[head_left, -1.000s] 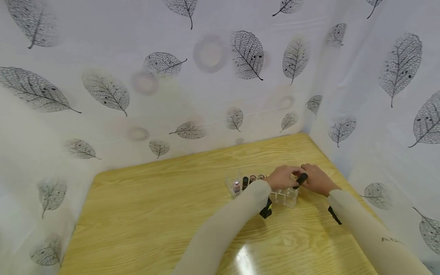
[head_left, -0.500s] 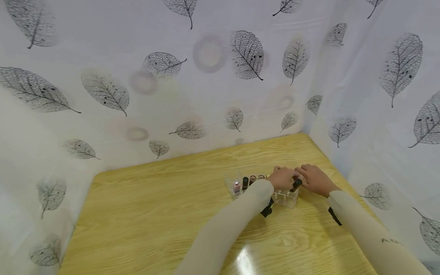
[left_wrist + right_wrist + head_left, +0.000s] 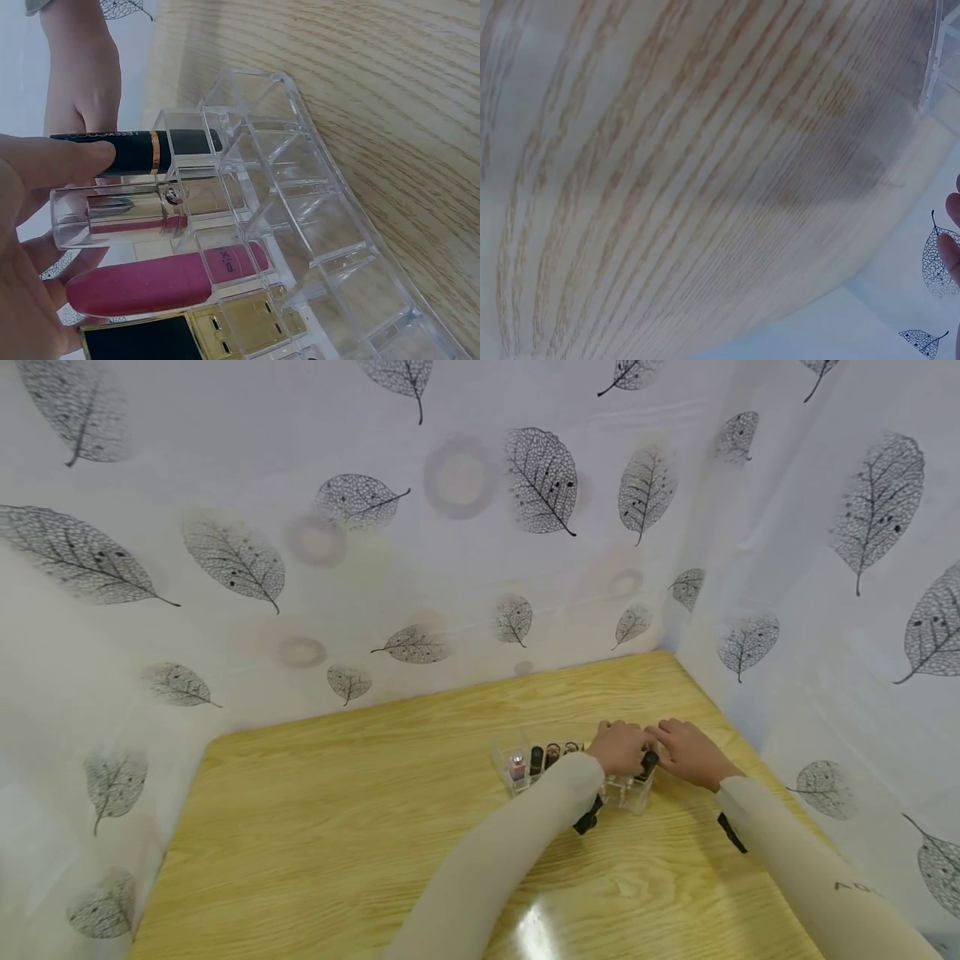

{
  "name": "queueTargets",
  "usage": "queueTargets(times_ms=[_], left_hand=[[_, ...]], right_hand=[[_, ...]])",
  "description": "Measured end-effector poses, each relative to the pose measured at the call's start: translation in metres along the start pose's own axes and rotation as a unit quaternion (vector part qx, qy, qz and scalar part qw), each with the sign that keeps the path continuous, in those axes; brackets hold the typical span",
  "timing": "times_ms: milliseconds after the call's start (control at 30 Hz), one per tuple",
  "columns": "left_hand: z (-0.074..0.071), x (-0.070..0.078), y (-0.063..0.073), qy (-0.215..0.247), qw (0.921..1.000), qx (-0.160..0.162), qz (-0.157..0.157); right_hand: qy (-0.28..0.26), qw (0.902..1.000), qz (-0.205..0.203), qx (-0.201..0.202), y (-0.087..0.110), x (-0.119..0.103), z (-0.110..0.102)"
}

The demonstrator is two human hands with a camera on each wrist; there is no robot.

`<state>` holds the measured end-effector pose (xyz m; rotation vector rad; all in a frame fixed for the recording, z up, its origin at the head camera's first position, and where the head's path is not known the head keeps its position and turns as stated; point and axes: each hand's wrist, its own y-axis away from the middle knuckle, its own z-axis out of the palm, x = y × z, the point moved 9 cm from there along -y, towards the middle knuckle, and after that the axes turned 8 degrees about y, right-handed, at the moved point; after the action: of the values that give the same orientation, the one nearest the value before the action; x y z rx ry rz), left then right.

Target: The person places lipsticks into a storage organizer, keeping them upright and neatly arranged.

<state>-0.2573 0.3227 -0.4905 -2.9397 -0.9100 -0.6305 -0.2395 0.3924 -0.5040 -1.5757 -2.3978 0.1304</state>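
My left hand (image 3: 618,749) pinches a black lipstick (image 3: 136,157) with a gold band. In the left wrist view, the lower end of that lipstick sits inside a corner slot of a clear acrylic organizer (image 3: 356,225), with my thumb pressed along its upper part. Beside it stand a clear-capped lipstick (image 3: 120,214), a pink tube (image 3: 142,285) and a black-and-gold lipstick (image 3: 142,341). My right hand (image 3: 688,753) is at the organizer's right end, right by the left fingertips; its fingertips are mostly hidden. Some right fingers (image 3: 950,256) show at the right wrist view's edge.
The organizer's left part holds a small pink bottle (image 3: 517,767), a dark tube (image 3: 536,760) and round-topped items (image 3: 552,753). The wooden table (image 3: 337,827) meets leaf-printed curtains (image 3: 435,568) at the back and right.
The black lipstick has gone down from above the organizer into its right end slot, with the left hand shifting slightly right. The right hand has stayed nearly in place.
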Motion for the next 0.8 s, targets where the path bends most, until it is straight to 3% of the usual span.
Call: queueTargets(times_ms=[233, 567, 700, 800], left_hand=[[-0.003, 0.001, 0.002, -0.002, 0.9998, 0.02, -0.001], [-0.001, 0.001, 0.004, -0.022, 0.9996, 0.015, 0.012], [-0.01, 0.004, 0.014, -0.052, 0.9982, 0.023, 0.016], [-0.024, 0.01, 0.028, -0.064, 0.9965, 0.043, 0.031]], right_hand=[[0.007, 1.0, -0.003, 0.001, 0.001, -0.001, -0.001], [-0.004, 0.9999, 0.008, -0.008, -0.002, -0.002, -0.004], [-0.008, 0.9995, 0.023, -0.021, -0.001, -0.002, -0.005], [-0.007, 0.9994, 0.03, -0.017, 0.003, -0.002, -0.007]])
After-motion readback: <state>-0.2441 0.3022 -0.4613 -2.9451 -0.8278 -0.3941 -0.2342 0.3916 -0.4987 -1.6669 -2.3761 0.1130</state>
